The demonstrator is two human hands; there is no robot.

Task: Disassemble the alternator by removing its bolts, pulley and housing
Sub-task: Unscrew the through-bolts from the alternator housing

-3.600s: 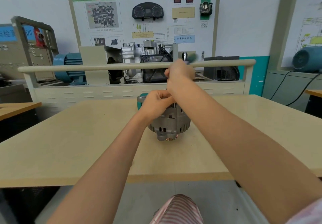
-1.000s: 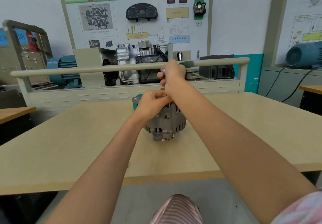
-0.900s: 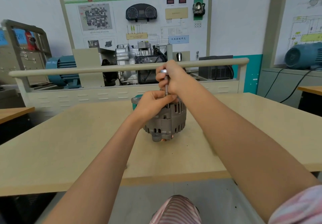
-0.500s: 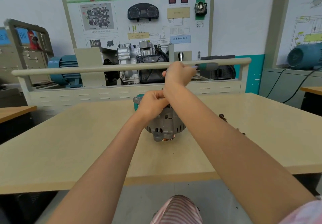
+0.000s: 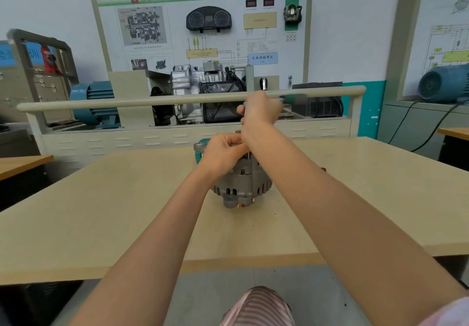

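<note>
A grey metal alternator (image 5: 243,186) stands on the tan table (image 5: 101,211), with a copper-coloured ring showing at its near bottom. My left hand (image 5: 223,152) grips its top from the left, fingers curled. My right hand (image 5: 261,109) is raised above the alternator and grips a ratchet wrench; the wrench's green-grey handle (image 5: 291,98) sticks out to the right, blurred. The wrench's shaft and the bolt under it are hidden behind my hands. A teal part (image 5: 200,148) shows behind the alternator.
A beige rail (image 5: 127,102) of a training bench runs across behind the table, with a gearbox (image 5: 203,92) and blue motor (image 5: 94,102) on it. A small dark piece (image 5: 323,169) lies on the table right of my forearm. Another table edge (image 5: 454,131) is at right.
My right hand has kept swinging the wrench handle back and forth above the alternator; the handle now points right. My left hand has stayed on the alternator's top.
</note>
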